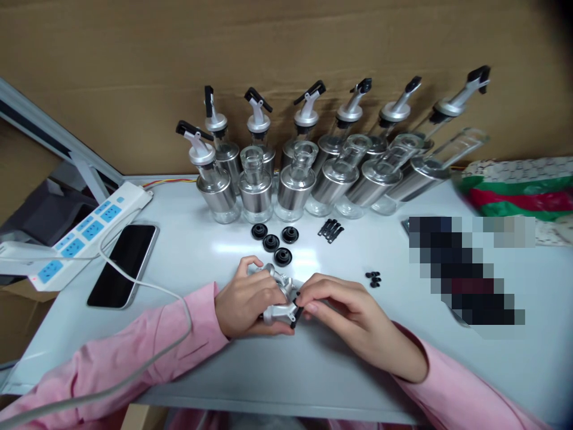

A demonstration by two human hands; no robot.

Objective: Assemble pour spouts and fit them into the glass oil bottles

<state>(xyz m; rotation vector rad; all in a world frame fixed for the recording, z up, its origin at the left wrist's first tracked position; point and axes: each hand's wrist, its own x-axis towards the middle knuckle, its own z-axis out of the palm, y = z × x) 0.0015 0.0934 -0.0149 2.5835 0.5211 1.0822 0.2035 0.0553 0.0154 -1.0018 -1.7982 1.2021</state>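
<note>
My left hand (248,301) is closed around a silver pourer spout (277,313) just above the table near its front. Other silver spout parts (285,286) show by its fingers; how many is hidden. At the spout's tip sits a black lever (295,316), pinched by the thumb and fingers of my right hand (347,304). Beyond the hands lie several round black stoppers (271,242). Thin black levers (331,230) lie side by side to their right, and a small cluster of tiny black pieces (373,278) rests further right.
Steel-sleeved glass bottles (295,191) stand in two rows at the back, many topped with pourers (259,122). On the left are a power strip (92,233) and a phone (123,266). A white cable (165,289) crosses my left sleeve. A patterned bag (519,188) lies right.
</note>
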